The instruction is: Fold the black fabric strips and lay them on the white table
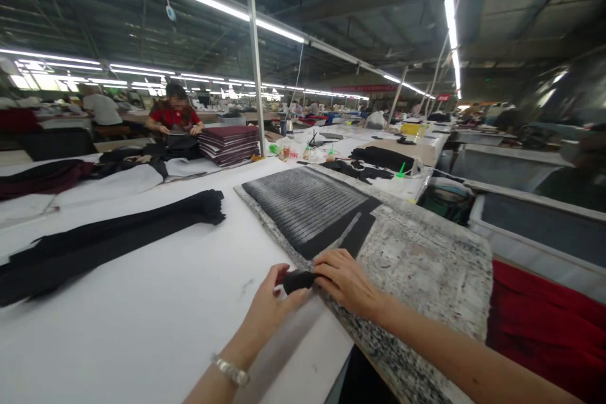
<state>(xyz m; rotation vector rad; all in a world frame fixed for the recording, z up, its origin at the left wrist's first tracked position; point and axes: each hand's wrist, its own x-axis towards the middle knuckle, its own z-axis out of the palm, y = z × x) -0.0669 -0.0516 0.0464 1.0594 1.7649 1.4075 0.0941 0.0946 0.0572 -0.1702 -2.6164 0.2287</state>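
Note:
A small piece of black fabric (pixel 297 281) is held between my two hands, just above the near edge of a speckled stone slab. My left hand (pixel 274 295) curves round its left end, thumb below and fingers above. Fingers of my right hand (pixel 344 281) close on its right end, over the slab. Just beyond lies a dark sheet with rows of pale stripes (pixel 307 202), flat on the slab (pixel 416 259). A plain black strip with a grey streak (pixel 350 231) lies along its near right side.
A long stack of black fabric (pixel 113 240) lies on the white table (pixel 189 303) at left. Behind it, a person in red (pixel 175 115) works beside stacked maroon pieces (pixel 231 144). Grey bins (pixel 544 221) and red cloth (pixel 544 322) are at right. A metal pole (pixel 256 57) rises behind the table.

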